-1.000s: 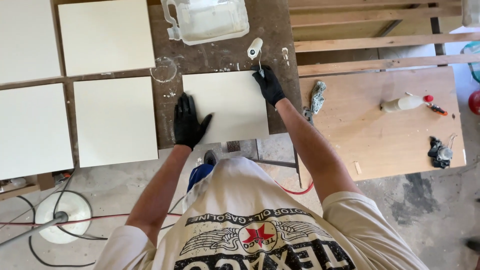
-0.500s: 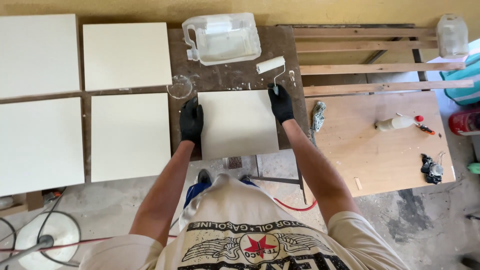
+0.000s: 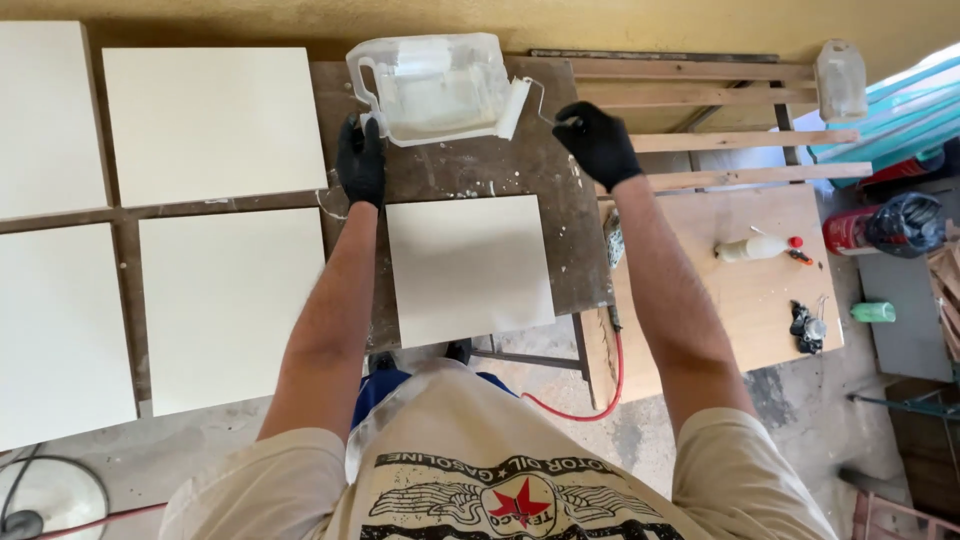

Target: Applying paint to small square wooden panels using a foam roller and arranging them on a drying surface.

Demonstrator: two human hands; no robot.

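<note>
Both my hands wear black gloves. My right hand (image 3: 598, 143) grips the handle of a small paint roller (image 3: 514, 108), whose white sleeve rests against the right edge of a clear plastic paint container (image 3: 432, 88) smeared with white paint. My left hand (image 3: 361, 160) holds that container by its handle at the left corner. Just below, a square cream-white painted panel (image 3: 470, 268) lies on a dark, paint-stained worktable (image 3: 560, 240).
Several larger white panels (image 3: 215, 120) lie on wooden rails to the left. A plywood table (image 3: 730, 290) at the right carries a white bottle (image 3: 752, 248) and a dark clump. A clear jug (image 3: 838, 82) sits on slats. A red hose (image 3: 590, 400) runs along the floor.
My right hand lifted the roller off the square panel and brought it up to the paint container. My left hand moved up from the panel's edge to the container's handle.
</note>
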